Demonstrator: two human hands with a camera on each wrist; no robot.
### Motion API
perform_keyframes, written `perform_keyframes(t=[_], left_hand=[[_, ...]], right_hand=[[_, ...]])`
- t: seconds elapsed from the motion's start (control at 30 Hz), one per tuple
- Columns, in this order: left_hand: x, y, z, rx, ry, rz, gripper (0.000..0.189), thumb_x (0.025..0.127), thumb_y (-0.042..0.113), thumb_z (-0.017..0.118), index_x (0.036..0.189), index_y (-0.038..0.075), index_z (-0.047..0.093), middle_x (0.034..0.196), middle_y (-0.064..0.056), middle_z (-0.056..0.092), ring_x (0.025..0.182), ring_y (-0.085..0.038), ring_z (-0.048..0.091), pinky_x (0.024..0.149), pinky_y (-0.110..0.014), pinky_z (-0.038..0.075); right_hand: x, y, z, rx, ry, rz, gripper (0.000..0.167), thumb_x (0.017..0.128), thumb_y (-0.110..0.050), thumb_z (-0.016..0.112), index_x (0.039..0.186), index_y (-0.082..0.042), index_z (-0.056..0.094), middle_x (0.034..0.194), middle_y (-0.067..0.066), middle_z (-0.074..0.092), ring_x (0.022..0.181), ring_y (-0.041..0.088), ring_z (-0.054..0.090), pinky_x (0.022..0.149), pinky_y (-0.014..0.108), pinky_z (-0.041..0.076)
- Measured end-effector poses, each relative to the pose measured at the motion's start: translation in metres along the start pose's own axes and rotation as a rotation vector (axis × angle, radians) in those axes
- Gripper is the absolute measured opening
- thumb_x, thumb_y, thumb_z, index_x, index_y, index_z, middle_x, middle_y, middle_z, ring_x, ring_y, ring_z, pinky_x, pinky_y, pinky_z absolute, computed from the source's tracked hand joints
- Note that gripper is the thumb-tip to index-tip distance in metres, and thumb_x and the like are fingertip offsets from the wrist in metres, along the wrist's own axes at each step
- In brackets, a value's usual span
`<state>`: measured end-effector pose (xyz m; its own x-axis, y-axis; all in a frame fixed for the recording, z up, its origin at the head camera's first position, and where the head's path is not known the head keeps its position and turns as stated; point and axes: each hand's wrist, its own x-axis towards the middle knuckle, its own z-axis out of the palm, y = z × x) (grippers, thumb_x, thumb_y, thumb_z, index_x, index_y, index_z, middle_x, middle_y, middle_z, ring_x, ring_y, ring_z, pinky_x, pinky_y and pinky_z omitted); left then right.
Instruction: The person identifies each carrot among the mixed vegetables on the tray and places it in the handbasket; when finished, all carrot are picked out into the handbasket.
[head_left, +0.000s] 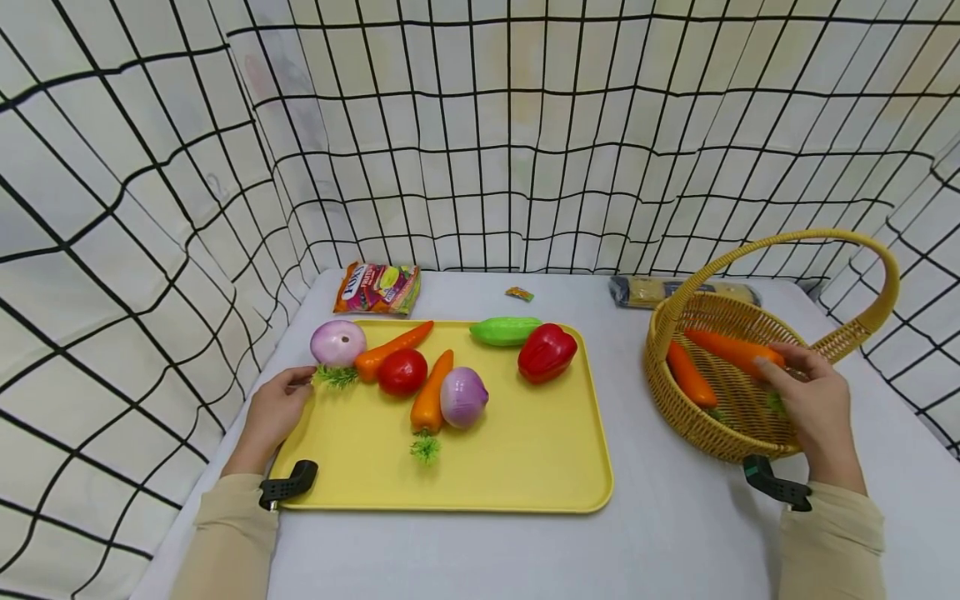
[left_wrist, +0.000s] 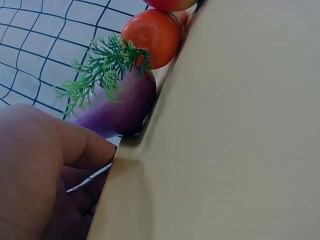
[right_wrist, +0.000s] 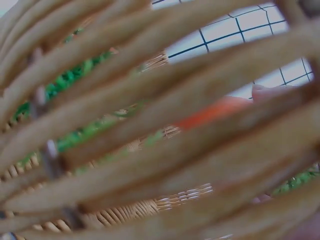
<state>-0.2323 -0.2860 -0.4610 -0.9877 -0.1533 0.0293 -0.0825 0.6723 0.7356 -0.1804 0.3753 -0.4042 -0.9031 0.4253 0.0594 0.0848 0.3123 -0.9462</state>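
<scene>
My left hand [head_left: 279,410] grips the left rim of a yellow tray [head_left: 525,467], fingertips right at its edge in the left wrist view. Beside those fingers lie a purple onion [head_left: 337,342] and the green top of a carrot [head_left: 392,350]. A tomato [head_left: 402,372], a second carrot [head_left: 432,396], another onion [head_left: 463,397], a green vegetable [head_left: 505,331] and a red bell pepper [head_left: 547,352] also rest on the tray. Over at the right, my right hand [head_left: 816,404] holds an orange carrot [head_left: 731,350] inside a wicker basket [head_left: 667,408]. Another carrot [head_left: 688,377] lies in there.
Behind the tray lie a colourful candy bag [head_left: 377,288] and a small wrapped sweet [head_left: 519,293]. A clear-wrapped packet [head_left: 645,292] sits behind the basket, whose tall handle [head_left: 817,237] arches upward. Black netting [head_left: 510,154] over white cloth surrounds the table.
</scene>
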Motion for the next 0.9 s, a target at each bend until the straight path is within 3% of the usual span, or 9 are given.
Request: perform_keyframes(t=[0.07, 0.2, 0.33, 0.47, 0.57, 0.67, 0.83, 0.9], left_hand=[[-0.0002, 0.0007, -0.0001, 0.001, 0.0, 0.001, 0.042, 0.102, 0.02, 0.043, 0.137, -0.001, 0.051, 0.129, -0.025, 0.054, 0.114, -0.039, 0.052, 0.09, -0.047, 0.042], [-0.0003, 0.0011, -0.0003, 0.003, 0.003, 0.002, 0.042, 0.102, 0.02, 0.043, 0.137, -0.001, 0.052, 0.129, -0.025, 0.055, 0.114, -0.039, 0.052, 0.09, -0.047, 0.042], [-0.0005, 0.0013, 0.0, 0.002, 0.016, -0.003, 0.042, 0.101, 0.02, 0.044, 0.137, -0.001, 0.052, 0.129, -0.025, 0.055, 0.114, -0.039, 0.053, 0.09, -0.048, 0.042], [-0.0004, 0.0005, 0.0003, 0.001, 0.017, -0.008, 0.042, 0.101, 0.02, 0.044, 0.137, 0.0, 0.052, 0.129, -0.024, 0.055, 0.114, -0.038, 0.052, 0.091, -0.048, 0.042], [-0.0002, 0.0, 0.0001, -0.001, 0.007, -0.004, 0.043, 0.101, 0.02, 0.043, 0.138, -0.001, 0.051, 0.129, -0.025, 0.055, 0.115, -0.039, 0.052, 0.091, -0.048, 0.041], [-0.0003, 0.0004, 0.0003, -0.002, 0.004, 0.002, 0.043, 0.101, 0.021, 0.044, 0.137, -0.001, 0.052, 0.129, -0.026, 0.055, 0.114, -0.039, 0.052, 0.09, -0.047, 0.042], [-0.001, 0.0013, 0.0001, 0.0, 0.002, 0.004, 0.042, 0.102, 0.021, 0.043, 0.137, -0.001, 0.052, 0.129, -0.026, 0.055, 0.114, -0.04, 0.052, 0.09, -0.048, 0.042], [-0.0015, 0.0017, -0.0001, 0.001, 0.002, 0.006, 0.042, 0.102, 0.02, 0.043, 0.137, -0.001, 0.052, 0.129, -0.026, 0.055, 0.114, -0.04, 0.052, 0.09, -0.048, 0.042]], right_hand=[[0.0001, 0.0005, 0.0004, -0.094, -0.031, -0.007, 0.044, 0.092, -0.034, 0.067, 0.13, -0.014, 0.055, 0.108, -0.016, 0.048, 0.083, -0.003, 0.059, 0.068, 0.01, 0.051], [0.0011, 0.0008, 0.0011, -0.142, -0.07, -0.021, 0.048, 0.093, -0.033, 0.066, 0.133, -0.01, 0.051, 0.11, -0.015, 0.047, 0.079, -0.002, 0.064, 0.07, 0.013, 0.053], [0.0018, 0.0001, 0.0015, -0.219, -0.087, -0.024, 0.056, 0.093, -0.039, 0.064, 0.136, -0.008, 0.05, 0.12, -0.004, 0.051, 0.084, -0.003, 0.059, 0.069, 0.013, 0.05], [0.002, 0.0, 0.0025, -0.361, -0.124, -0.041, 0.066, 0.093, -0.05, 0.061, 0.141, -0.006, 0.048, 0.135, 0.015, 0.05, 0.102, 0.016, 0.052, 0.069, 0.015, 0.044], [0.0019, 0.0002, 0.0032, -0.394, -0.177, -0.064, 0.068, 0.094, -0.049, 0.059, 0.143, -0.004, 0.046, 0.141, 0.023, 0.046, 0.116, 0.033, 0.049, 0.07, 0.017, 0.042], [0.0017, 0.0001, 0.0037, -0.4, -0.208, -0.083, 0.068, 0.095, -0.046, 0.059, 0.144, -0.002, 0.044, 0.142, 0.025, 0.045, 0.121, 0.041, 0.048, 0.07, 0.014, 0.043], [0.0001, -0.0016, 0.0062, -0.38, -0.146, -0.089, 0.066, 0.095, -0.045, 0.059, 0.143, -0.002, 0.045, 0.141, 0.023, 0.046, 0.122, 0.041, 0.049, 0.067, 0.009, 0.043], [-0.0014, -0.0034, 0.0078, -0.362, -0.085, -0.08, 0.063, 0.095, -0.046, 0.058, 0.141, -0.005, 0.048, 0.139, 0.017, 0.05, 0.12, 0.032, 0.052, 0.068, 0.008, 0.043]])
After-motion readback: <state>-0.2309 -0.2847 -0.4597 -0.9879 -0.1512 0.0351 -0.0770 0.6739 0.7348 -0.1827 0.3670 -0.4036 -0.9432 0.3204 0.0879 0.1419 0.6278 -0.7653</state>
